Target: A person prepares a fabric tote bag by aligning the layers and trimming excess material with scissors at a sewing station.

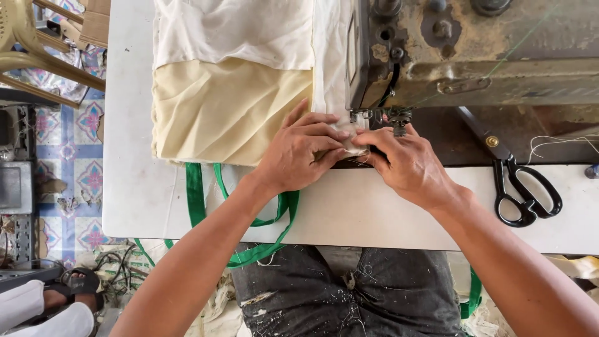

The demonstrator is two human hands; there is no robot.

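Observation:
My left hand (299, 153) lies flat on cream and white cloth (231, 106), its fingers pressing a folded edge toward the needle of an old, worn sewing machine (474, 50). Pinching the same folded edge from the other side, my right hand (409, 165) sits just below the presser foot (399, 118). The two hands' fingertips nearly meet at the fold. A green strap (196, 200) runs from under the cloth, loops off the table's front edge and hangs over my lap.
Black-handled scissors (521, 187) lie on the white table (134, 187) to the right of my right hand. A tiled floor, a plastic chair (25, 43) and another person's sandalled foot (75, 287) are at the left.

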